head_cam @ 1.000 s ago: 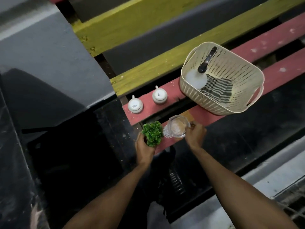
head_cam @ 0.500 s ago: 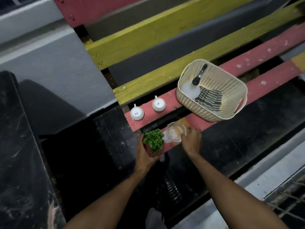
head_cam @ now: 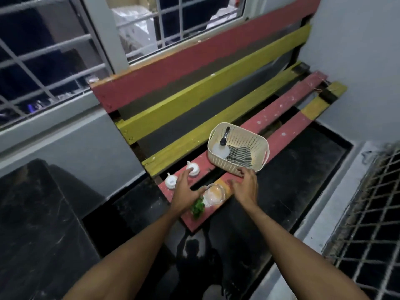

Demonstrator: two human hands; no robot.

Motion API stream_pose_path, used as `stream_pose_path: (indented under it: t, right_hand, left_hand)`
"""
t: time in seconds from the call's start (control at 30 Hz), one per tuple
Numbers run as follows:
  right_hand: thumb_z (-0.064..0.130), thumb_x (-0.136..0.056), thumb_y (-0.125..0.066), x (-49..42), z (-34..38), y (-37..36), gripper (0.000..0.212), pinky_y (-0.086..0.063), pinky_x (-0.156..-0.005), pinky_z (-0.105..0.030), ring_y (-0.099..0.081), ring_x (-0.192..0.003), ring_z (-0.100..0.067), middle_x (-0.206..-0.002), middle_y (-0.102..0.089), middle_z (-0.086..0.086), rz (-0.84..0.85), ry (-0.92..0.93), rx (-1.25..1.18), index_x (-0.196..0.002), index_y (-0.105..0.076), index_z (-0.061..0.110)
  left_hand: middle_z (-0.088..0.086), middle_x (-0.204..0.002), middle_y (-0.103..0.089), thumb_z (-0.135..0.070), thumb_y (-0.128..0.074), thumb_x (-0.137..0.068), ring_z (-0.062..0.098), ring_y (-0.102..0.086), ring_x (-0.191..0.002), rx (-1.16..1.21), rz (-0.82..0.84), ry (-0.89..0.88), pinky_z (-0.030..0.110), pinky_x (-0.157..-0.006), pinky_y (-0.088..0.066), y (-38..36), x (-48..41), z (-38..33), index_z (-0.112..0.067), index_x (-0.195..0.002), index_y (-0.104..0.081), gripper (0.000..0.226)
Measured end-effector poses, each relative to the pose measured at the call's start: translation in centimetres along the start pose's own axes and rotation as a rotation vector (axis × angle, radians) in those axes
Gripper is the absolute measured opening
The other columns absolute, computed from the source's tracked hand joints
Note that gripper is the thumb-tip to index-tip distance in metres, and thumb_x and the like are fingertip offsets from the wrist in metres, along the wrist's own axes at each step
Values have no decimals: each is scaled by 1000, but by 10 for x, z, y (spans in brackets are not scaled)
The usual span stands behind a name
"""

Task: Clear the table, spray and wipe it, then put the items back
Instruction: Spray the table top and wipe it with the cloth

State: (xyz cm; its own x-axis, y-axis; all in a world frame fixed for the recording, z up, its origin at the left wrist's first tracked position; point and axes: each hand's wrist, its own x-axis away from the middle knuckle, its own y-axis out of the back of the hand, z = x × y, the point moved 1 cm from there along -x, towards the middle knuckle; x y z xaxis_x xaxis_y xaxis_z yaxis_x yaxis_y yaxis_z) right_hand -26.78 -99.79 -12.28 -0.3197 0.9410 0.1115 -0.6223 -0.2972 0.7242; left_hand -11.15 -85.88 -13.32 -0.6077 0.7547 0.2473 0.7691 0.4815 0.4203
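A small green plant (head_cam: 197,207) and a clear glass jar (head_cam: 214,194) stand side by side at the near end of the red bench slat (head_cam: 281,135). My left hand (head_cam: 185,190) hovers open above the plant, fingers spread, holding nothing. My right hand (head_cam: 245,187) is open just right of the jar, near the corner of the cream basket (head_cam: 257,139). The basket holds a spray bottle (head_cam: 221,147) with a black trigger and a striped cloth (head_cam: 239,155). Two white shakers (head_cam: 171,182) (head_cam: 193,169) sit on the slat behind.
The bench has red and yellow slats with dark gaps between them, and a slatted backrest under a barred window (head_cam: 54,53). A black stone surface (head_cam: 39,224) lies to the left, a wire grate (head_cam: 368,213) to the right. A white wall closes the bench's far end.
Both hands have let go of the plant and the jar, which now stand on the slat. The hands have lifted and opened. The camera has tilted up and back, showing the whole bench.
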Motion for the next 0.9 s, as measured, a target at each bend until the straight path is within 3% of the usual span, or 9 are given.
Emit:
stream_pose_path:
  t: [0.1, 0.2, 0.33, 0.43, 0.53, 0.67, 0.73, 0.8, 0.9]
  right_hand:
    - [12, -86, -70, -43, -13, 10, 46, -45, -102, -37, -56, -122, -28, -127, -59, -9, -12, -9, 2, -130, -59, 9]
    - [11, -85, -69, -95, -29, 5, 48, -45, -103, -38, -55, -121, -28, -128, -57, -9, 33, -32, -12, -132, -57, 9]
    - [10, -83, -70, -176, -61, -21, 52, -43, -104, -39, -54, -123, -31, -129, -57, -13, 132, -81, -5, -133, -56, 10]
    - [9, -82, -69, -214, -74, -38, 60, -41, -111, -43, -49, -130, -34, -138, -52, -17, 247, -68, 34, -139, -49, 10]
    - [17, -82, -71, -243, -94, -64, 71, -37, -114, -50, -42, -136, -38, -145, -46, -16, 381, -61, 95, -145, -40, 16]
    - [29, -86, -73, -262, -113, -91, 93, -20, -123, -52, -14, -150, -42, -163, -14, -19, 522, -51, 237, -158, -16, 23]
    - [31, -86, -73, -262, -123, -104, 90, -20, -123, -53, -9, -151, -45, -165, -5, -18, 554, -24, 298, -157, -19, 29]
    - [31, -86, -72, -260, -128, -114, 83, -29, -120, -52, -14, -148, -46, -163, -6, -17, 530, 22, 365, -154, -25, 34]
    - [28, -93, -62, -262, -129, -122, 52, -41, -109, -47, -33, -135, -40, -150, -32, -16, 385, 130, 400, -143, -47, 25]
  left_hand:
    - [2, -156, -40, -41, -81, -80, 19, -43, -140, 0, 25, -17, 41, -114, -39, -18, -48, -28, -19, -152, -37, 87]
    - [0, -152, -43, -44, -83, -77, 14, -47, -134, -1, 26, -13, 35, -107, -42, -43, -99, -43, -19, -149, -40, 88]
    - [8, -150, -47, -25, -81, -79, 25, -48, -135, -28, 26, 48, 49, -109, -45, -93, -178, -43, -13, -150, -39, 83]
    - [6, -153, -43, -17, -79, -81, 18, -44, -138, -19, 44, 22, 41, -114, -40, -118, -212, -41, -10, -153, -34, 85]
    - [-12, -122, -51, -10, -79, -71, -7, -48, -104, -39, -49, 14, 26, -88, -47, -139, -241, -28, -13, -138, -49, 73]
    - [-8, -104, -59, -8, -82, -70, 17, -62, -101, -179, -17, 101, 16, -74, -34, -158, -263, -13, -11, -117, -63, 51]
    - [-2, -108, -67, -9, -78, -80, 21, -63, -107, -173, -6, 146, 21, -79, -37, -166, -269, -5, -12, -117, -65, 39]
    - [5, -114, -70, -12, -73, -88, 24, -64, -108, -146, -9, 154, 32, -87, -46, -171, -272, -3, -12, -118, -64, 32]
    - [3, -113, -71, -17, -71, -90, 17, -61, -102, -130, -72, 109, 30, -82, -42, -172, -269, 0, -16, -116, -64, 27]
